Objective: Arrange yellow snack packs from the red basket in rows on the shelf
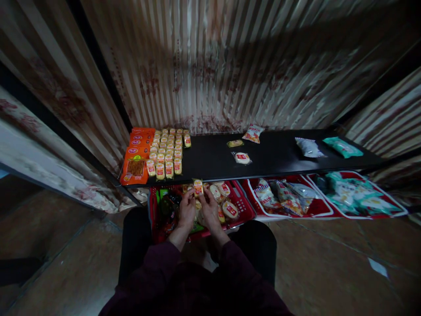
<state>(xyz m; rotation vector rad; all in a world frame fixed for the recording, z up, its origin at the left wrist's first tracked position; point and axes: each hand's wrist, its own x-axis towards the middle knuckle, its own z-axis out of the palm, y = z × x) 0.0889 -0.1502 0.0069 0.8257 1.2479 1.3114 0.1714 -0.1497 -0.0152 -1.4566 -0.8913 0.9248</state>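
Above the red basket [244, 206] in front of me, a small wrapped snack cake [198, 186] is held upright. My left hand [187, 207] closes on its left side, and my right hand [209, 209] grips its right side. Inside the basket lie more packets, among them a round wrapped cake [230, 210] right of my right hand. Dark and green packages fill its left part, partly hidden by my left hand. On the black shelf [210, 153], rows of matching snack cakes [169, 168] stand beside stacked orange snack packets [134, 169].
Lying on the shelf are a flat round packet [242, 158], a small yellow packet [235, 143], a red-and-white bag [253, 133], a white bag [309, 147] and a teal bag [343, 147]. Two more baskets [324, 214] of bags stand right. A striped curtain [210, 66] hangs behind.
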